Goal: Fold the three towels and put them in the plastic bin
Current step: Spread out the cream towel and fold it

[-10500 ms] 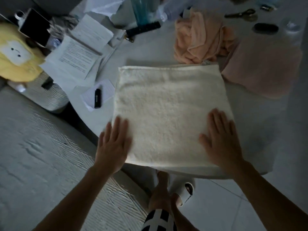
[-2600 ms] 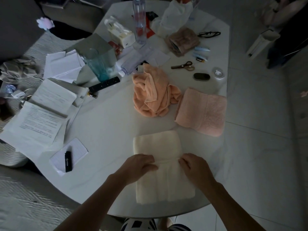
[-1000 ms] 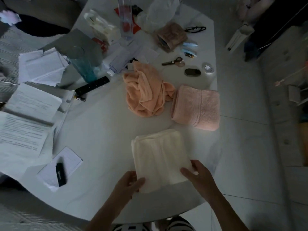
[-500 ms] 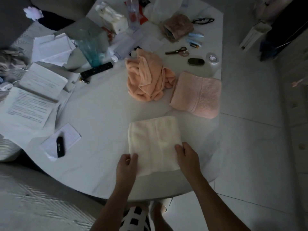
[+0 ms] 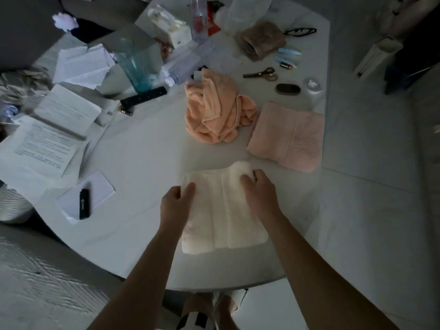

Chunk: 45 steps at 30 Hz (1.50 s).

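A cream towel [image 5: 223, 210], folded into a narrow stack of layers, is seen lying on the near part of a round white table [image 5: 142, 163], close to its front edge. Its far left corner is pinched by the left hand [image 5: 176, 201], thumb curled over the top of the fabric; its far right corner, lifted into a soft hump, is gripped by the right hand [image 5: 259, 194], fingers curled into the cloth. Both forearms are stretched in from the bottom of the view.

Just beyond the cream towel, to the right, a pink towel [image 5: 288, 136] is laid flat and folded near the table's right edge. To its left, touching or nearly touching it, an orange towel [image 5: 216, 110] is left crumpled in a heap — unfolded.

Farther back, the table is crowded: scissors [image 5: 262, 74], a dark oval case [image 5: 287, 88], a small round white object [image 5: 313, 85], a brown pouch [image 5: 260, 40], black glasses [image 5: 300, 31], a tissue box [image 5: 171, 27], a clear bottle [image 5: 198, 17] and a teal glass [image 5: 137, 65]. A black remote [image 5: 144, 96] is set beside the glass. At the left, sheets of printed paper [image 5: 45, 144] are spread and stacked, and a black USB stick [image 5: 83, 204] is placed on a small white card [image 5: 88, 194]. Pale floor tiles [image 5: 371, 210] are visible at the right — no bin can be made out.
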Motion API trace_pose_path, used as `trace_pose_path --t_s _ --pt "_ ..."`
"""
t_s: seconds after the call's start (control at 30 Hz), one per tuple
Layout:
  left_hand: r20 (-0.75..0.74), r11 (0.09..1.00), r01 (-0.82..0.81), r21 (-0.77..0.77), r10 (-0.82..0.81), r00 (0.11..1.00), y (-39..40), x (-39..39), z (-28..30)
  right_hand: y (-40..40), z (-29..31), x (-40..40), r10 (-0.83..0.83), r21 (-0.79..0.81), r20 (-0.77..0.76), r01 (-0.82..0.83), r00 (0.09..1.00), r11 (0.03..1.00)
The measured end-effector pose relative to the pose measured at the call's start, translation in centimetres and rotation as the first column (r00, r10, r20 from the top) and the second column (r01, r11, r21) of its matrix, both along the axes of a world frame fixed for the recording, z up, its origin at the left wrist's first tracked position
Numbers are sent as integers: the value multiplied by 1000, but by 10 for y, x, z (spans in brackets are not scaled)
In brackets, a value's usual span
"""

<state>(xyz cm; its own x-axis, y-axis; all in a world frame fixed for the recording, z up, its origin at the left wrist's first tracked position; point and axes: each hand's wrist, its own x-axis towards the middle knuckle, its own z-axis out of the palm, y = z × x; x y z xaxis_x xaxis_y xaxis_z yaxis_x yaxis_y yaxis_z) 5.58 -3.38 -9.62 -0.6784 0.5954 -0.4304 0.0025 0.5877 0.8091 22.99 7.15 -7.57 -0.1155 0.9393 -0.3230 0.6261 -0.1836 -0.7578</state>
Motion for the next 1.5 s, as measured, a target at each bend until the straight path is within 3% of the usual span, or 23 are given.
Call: trace_pose_path --t_s 0.1,0.2,0.33,0.4,0.47,0.53,0.6,0.67,0.8,0.93,1.03,1.1,1.2,1.3,1.33,1.4,1.5 --pt "-107 1000 -14 5 14 994 -2 0 -8 -1 -11 -1 -3 99 29 0 1000 995" --pt "-204 993 -15 -117 -9 979 -7 8 -19 -7 -26 2 -10 75 197 -5 980 997" --pt "-162 979 -23 -204 -10 987 0 3 -14 -9 -23 1 -41 -7 242 44 969 999" --pt "-244 978 6 -208 -58 968 0 3 -6 -13 -15 3 -1 124 370 -48 929 991" --pt "-489 989 101 -106 -140 861 -3 12 1 -26 -9 -4 104 378 483 -314 870 871" --pt "-687 922 378 -89 -331 647 -5 29 0 -42 -11 -19 279 479 499 -529 820 700" --pt "-689 778 592 -208 -546 476 -11 38 -10 -51 -21 -22 391 416 563 -659 728 626" --pt "-620 713 624 -320 -655 431 -14 31 -26 -47 -35 -15 425 311 610 -695 669 648" --pt "-534 742 597 -304 -652 539 -7 20 -38 -33 -44 -13 383 205 593 -593 708 779" --pt "-328 904 376 -203 -424 844 -7 15 -18 -29 -31 -11 285 -11 514 -326 809 945" --pt "-234 931 290 -223 -340 911 -14 -6 -3 -29 -14 10 191 -113 501 -155 844 981" --pt "-68 931 248 -267 -275 959 -18 -9 6 -30 -5 20 119 -186 451 -37 885 982" --pt "217 930 146 -336 -74 973 -21 -4 19 -29 3 25 -107 -386 268 208 958 899" --pt "557 945 -20 -326 209 804 -19 3 21 -23 9 25 -70 -459 186 150 980 876" --pt "609 949 -60 -311 247 753 -16 4 24 -19 13 24 -46 -462 152 112 987 880" --pt "586 958 -113 -262 251 770 -4 2 31 -4 25 23 -32 -424 62 55 998 904" --pt "423 985 -110 -133 157 892 34 3 61 34 54 27 -77 -329 -110 37 991 944"
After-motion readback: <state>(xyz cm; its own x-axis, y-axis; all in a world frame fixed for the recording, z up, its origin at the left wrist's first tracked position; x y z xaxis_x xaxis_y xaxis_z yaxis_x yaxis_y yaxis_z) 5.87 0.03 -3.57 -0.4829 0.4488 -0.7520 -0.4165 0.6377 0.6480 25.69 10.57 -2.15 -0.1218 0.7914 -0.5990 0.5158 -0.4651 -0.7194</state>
